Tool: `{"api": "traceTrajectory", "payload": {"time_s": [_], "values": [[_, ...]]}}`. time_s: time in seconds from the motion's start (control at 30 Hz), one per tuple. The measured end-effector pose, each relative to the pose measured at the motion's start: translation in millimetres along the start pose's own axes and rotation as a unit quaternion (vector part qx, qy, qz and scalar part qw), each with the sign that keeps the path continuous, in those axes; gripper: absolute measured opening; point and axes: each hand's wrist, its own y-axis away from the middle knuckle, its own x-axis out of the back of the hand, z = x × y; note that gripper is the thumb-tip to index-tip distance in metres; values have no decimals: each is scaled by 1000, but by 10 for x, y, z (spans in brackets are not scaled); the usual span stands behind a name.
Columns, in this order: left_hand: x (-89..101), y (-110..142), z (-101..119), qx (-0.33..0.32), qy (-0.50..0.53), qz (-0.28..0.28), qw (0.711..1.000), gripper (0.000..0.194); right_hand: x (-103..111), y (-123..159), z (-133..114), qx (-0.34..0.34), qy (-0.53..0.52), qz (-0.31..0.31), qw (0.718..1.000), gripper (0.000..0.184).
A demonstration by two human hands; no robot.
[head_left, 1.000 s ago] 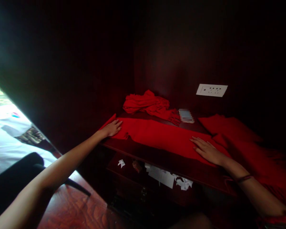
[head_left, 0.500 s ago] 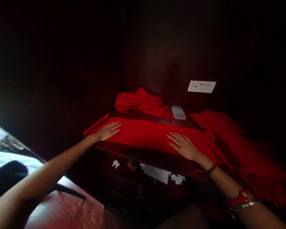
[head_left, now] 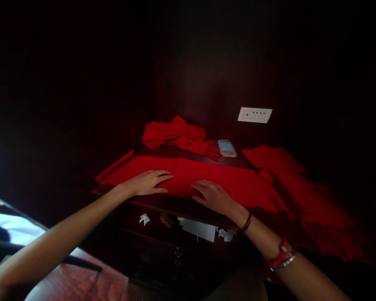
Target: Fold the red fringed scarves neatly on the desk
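Note:
A long red scarf (head_left: 238, 184) lies spread flat along the front of a dark wooden desk (head_left: 188, 207). My left hand (head_left: 148, 183) rests flat on its left part, fingers stretched out and pointing right. My right hand (head_left: 211, 195) lies palm down just to the right of it, fingers pointing left, near the desk's front edge. The two hands are close together and neither grips the cloth. The scarf's fringed end (head_left: 335, 242) hangs off at the right.
A crumpled red cloth (head_left: 175, 134) sits at the back of the desk beside a small blurred card (head_left: 227, 148). A white socket plate (head_left: 254, 114) is on the dark wall. Scraps of white paper (head_left: 199, 228) lie on a shelf below.
Both hands have slid inward along the scarf toward its middle: the left hand moved right, the right hand moved left. They were far apart before. The camera view has shifted to the right.

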Motion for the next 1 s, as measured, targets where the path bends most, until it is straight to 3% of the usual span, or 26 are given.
{"api": "traceTrajectory", "payload": {"time_s": [0.27, 0.47, 0.67, 0.8, 1.0], "values": [[85, 65, 69, -21, -86, -3, 996, 41, -29, -45, -87, 6, 121, -29, 992, 20], [106, 46, 110, -36, -129, -8, 991, 52, 26, -9, -47, 19, 108, -37, 993, 22], [100, 55, 60, -38, -150, -4, 988, 43, 84, 24, -46, 50, 156, -38, 986, 27], [72, 52, 0, -38, -154, -2, 987, 43, 73, -41, -120, 61, 192, -29, 979, 20], [155, 67, -80, -16, -174, 17, 984, 41, 40, -144, -18, 0, 175, 25, 984, 18]]}}
